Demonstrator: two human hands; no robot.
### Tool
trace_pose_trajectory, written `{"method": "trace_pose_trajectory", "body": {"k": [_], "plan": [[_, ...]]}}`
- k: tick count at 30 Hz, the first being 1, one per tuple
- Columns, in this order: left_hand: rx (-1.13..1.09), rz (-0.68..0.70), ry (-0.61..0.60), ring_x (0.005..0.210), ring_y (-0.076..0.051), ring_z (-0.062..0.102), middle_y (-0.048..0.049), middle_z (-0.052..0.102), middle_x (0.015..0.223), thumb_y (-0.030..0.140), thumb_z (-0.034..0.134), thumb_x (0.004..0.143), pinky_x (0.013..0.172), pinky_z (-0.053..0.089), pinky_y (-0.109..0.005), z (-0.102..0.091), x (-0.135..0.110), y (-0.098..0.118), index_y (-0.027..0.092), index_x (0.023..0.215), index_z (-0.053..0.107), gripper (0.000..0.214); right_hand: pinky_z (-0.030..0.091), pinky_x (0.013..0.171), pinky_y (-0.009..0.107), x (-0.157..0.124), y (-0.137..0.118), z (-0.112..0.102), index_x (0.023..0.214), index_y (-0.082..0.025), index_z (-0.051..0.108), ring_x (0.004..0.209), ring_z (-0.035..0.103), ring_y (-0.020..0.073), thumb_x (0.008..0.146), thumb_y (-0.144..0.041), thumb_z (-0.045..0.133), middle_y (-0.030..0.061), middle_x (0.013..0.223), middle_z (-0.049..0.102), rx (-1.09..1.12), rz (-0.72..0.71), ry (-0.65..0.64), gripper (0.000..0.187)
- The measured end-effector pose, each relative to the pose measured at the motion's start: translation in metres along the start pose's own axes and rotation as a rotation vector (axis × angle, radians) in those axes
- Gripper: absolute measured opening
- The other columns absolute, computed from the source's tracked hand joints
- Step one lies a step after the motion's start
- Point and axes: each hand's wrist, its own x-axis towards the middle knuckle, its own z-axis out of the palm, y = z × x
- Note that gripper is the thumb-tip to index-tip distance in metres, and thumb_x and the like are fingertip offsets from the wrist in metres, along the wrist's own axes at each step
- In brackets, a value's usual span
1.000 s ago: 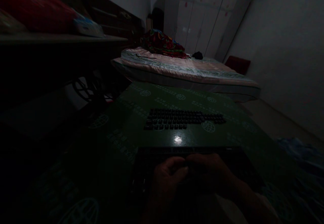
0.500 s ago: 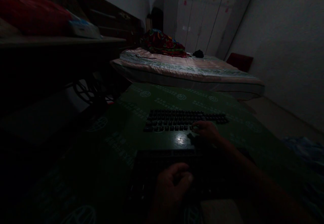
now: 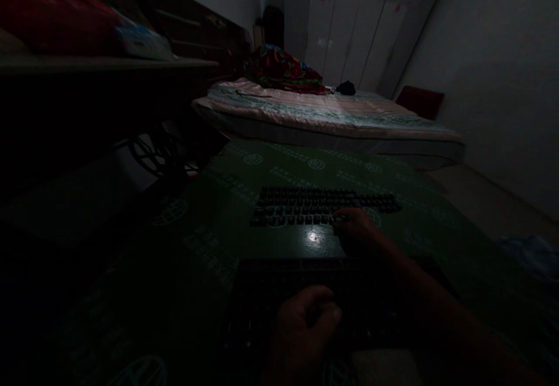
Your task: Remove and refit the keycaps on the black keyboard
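Observation:
Rows of dark keycaps [image 3: 297, 205] are laid out on a green board [image 3: 209, 199] with pale printing. My right hand [image 3: 358, 226] reaches over to the near row, its fingertips pinched at a keycap at that row's right end; the dim light blurs the exact contact. Closer to me lies a black keyboard [image 3: 257, 293], its detail mostly lost in shadow. Over the keyboard's middle rests my left hand [image 3: 301, 328], curled loosely, with a gap between thumb and forefinger and nothing visible in it. Its other fingers are hidden.
Behind the board stands a bed [image 3: 332, 112] with a red patterned blanket [image 3: 283, 68]. A dark ledge [image 3: 187, 64] on the left carries a red bundle [image 3: 56, 22] and a pale packet [image 3: 144, 42]. Below it is a spoked wheel [image 3: 151, 156]. Cloth [image 3: 533, 255] lies at the right.
The view has shifted slightly. My right hand stays at the end of the near keycap row, its shadow now closer beneath the fingers. My left hand stays over the keyboard.

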Motion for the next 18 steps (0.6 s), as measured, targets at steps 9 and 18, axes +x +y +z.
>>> {"method": "trace_pose_trajectory", "body": {"k": [9, 18], "plan": [[0.026, -0.011, -0.001, 0.08, -0.022, 0.065, -0.0058, 0.071, 0.083, 0.028, 0.064, 0.065, 0.072, 0.05, -0.029, -0.0002, 0.0004, 0.0008, 0.016, 0.087, 0.068, 0.025, 0.045, 0.06, 0.023, 0.0005, -0.0005, -0.0004, 0.098, -0.021, 0.069, 0.072, 0.064, 0.0163, 0.073, -0.026, 0.06, 0.0016, 0.083, 0.072, 0.003, 0.025, 0.005, 0.027], [0.01, -0.028, -0.027, 0.083, -0.022, 0.065, -0.0053, 0.071, 0.085, 0.028, 0.064, 0.065, 0.075, 0.05, -0.029, -0.001, 0.0008, -0.0006, 0.017, 0.088, 0.068, 0.026, 0.045, 0.059, 0.024, 0.0045, 0.0018, 0.001, 0.099, -0.019, 0.069, 0.069, 0.064, 0.0172, 0.072, -0.026, 0.061, 0.0027, 0.079, 0.072, 0.001, 0.033, 0.012, 0.029]]}}
